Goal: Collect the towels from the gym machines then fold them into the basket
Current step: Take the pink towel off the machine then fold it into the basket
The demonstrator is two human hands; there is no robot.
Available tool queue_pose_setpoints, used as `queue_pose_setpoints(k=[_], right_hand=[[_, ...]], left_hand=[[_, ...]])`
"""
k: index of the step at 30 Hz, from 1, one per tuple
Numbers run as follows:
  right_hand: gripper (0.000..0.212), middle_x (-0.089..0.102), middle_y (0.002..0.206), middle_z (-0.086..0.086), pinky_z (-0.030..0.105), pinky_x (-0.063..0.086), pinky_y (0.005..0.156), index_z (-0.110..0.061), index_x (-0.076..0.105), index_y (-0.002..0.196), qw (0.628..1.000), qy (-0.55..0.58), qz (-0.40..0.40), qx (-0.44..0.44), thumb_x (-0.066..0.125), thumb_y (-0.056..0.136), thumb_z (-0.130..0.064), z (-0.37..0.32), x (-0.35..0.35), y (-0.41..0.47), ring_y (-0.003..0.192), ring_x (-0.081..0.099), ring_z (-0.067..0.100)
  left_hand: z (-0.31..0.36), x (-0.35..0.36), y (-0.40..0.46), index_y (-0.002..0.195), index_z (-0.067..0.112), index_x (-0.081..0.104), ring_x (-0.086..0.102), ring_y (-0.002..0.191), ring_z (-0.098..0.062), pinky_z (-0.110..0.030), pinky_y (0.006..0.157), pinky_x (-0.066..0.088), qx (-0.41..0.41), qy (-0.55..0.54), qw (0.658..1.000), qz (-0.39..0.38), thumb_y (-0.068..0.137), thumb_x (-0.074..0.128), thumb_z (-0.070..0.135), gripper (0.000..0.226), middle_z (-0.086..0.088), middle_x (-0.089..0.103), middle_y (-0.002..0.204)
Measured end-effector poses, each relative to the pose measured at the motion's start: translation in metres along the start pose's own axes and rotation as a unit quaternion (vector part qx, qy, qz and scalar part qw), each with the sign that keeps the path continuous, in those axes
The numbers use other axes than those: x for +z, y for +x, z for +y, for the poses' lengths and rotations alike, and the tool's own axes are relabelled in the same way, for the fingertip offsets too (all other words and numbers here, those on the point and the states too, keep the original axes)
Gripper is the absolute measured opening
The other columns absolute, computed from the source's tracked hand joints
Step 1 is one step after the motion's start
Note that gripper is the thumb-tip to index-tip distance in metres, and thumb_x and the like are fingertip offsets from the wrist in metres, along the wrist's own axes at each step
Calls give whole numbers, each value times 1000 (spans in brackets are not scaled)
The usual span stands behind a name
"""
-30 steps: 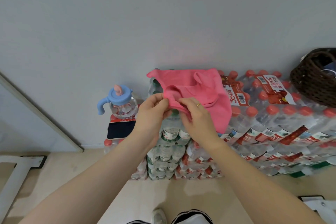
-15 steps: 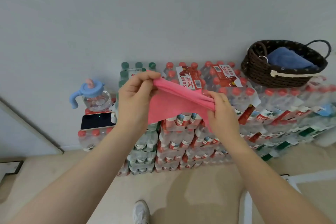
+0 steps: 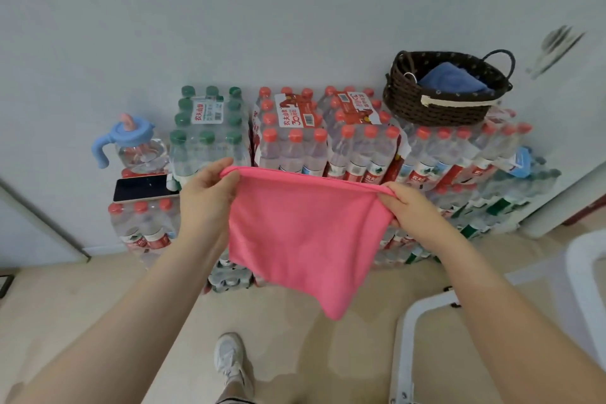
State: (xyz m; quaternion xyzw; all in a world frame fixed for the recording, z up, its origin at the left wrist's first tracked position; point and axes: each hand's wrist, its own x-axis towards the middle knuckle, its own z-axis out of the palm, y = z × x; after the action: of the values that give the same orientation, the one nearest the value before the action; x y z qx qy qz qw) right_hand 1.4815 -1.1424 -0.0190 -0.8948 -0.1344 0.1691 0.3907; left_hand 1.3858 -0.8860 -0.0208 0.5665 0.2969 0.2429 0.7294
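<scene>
Wall-side bottle packs (image 3: 292, 138), "30" label (image 3: 296, 114)

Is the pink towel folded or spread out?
Spread out: both hands hold the pink towel by its top edge, and it hangs open.

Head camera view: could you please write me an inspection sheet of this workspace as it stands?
Surface: stacked water bottle packs against the wall; beige floor below.
Job's things: pink towel held spread in the air; wicker basket on the packs, blue towel inside.
Clutter: phone and blue-lidded sippy cup at the left.
Grippers: left hand and right hand pinch the pink towel's top corners.
Cables: nothing seen.
Surroundings: white frame lower right.
</scene>
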Motion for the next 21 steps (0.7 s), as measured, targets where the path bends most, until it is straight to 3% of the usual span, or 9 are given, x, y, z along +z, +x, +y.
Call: queue_pose_setpoints(k=[3, 7, 10, 12, 14, 15, 16, 18, 21], right_hand=[[33, 45, 71, 5, 19, 32, 51, -9, 61, 108, 986, 156, -15, 54, 32, 96, -1, 12, -3, -1, 57, 37, 10], [47, 49, 70, 10, 19, 34, 47, -7, 69, 93, 969, 226, 65, 76, 26, 86, 12, 13, -7, 3, 54, 40, 14], [39, 58, 83, 13, 30, 44, 55, -1, 64, 103, 988, 7, 122, 95, 28, 87, 6, 15, -7, 8, 69, 52, 25], [30, 62, 96, 16, 35, 45, 63, 0, 59, 99, 970, -178, 132, 98, 31, 90, -1, 21, -8, 10, 78, 55, 29], [26, 61, 89, 12, 31, 43, 59, -6, 55, 101, 954, -234, 157, 100, 30, 94, -9, 21, -8, 11, 73, 56, 27], [28, 60, 82, 10, 29, 41, 54, -9, 55, 104, 968, -159, 165, 103, 29, 95, -9, 18, -9, 13, 65, 55, 24], [30, 58, 73, 9, 25, 38, 46, -10, 56, 107, 980, -1, 167, 112, 28, 95, -7, 14, -11, 17, 56, 52, 19], [31, 53, 55, 5, 17, 30, 34, -9, 57, 103, 922, 333, 140, 139, 30, 92, 0, 3, -15, 28, 39, 43, 11], [27, 55, 39, -2, 11, 33, 33, -11, 57, 83, 841, 500, 143, 146, 34, 92, 0, -9, -16, 51, 30, 45, 5]], left_hand=[[-5, 2, -4, 83, 20, 65, 52, 66, -6, -22, 76, 46, 11, 37, 999, 5, 86, 58, 2, 20, 3, 61, 76], [-9, 4, -10, 79, 17, 64, 55, 70, -8, -20, 75, 49, 8, 63, 998, -6, 87, 55, 0, 21, 2, 60, 75], [-8, 5, -12, 75, 16, 64, 56, 71, -10, -22, 77, 51, -6, 71, 997, -14, 86, 55, -2, 23, 0, 60, 75], [-6, 7, -12, 74, 14, 64, 57, 70, -12, -24, 76, 53, -14, 72, 997, -26, 85, 54, -4, 24, -2, 60, 74], [-5, 9, -11, 75, 12, 64, 57, 63, -10, -20, 71, 54, -20, 77, 996, -36, 86, 53, -5, 23, -4, 59, 71], [-4, 9, -9, 75, 11, 64, 57, 58, -7, -18, 68, 55, -28, 74, 996, -37, 86, 52, -5, 23, -4, 57, 68], [-3, 9, -6, 76, 10, 64, 56, 53, -5, -18, 66, 56, -43, 64, 996, -35, 87, 52, -5, 22, -4, 56, 65], [0, 7, 2, 80, 7, 62, 59, 50, -8, -18, 59, 57, -82, 35, 995, -42, 89, 49, -4, 19, -7, 57, 65], [6, 4, 18, 84, 7, 59, 62, 44, -9, -18, 50, 56, -118, 37, 990, -66, 92, 46, -1, 18, -7, 61, 64]])
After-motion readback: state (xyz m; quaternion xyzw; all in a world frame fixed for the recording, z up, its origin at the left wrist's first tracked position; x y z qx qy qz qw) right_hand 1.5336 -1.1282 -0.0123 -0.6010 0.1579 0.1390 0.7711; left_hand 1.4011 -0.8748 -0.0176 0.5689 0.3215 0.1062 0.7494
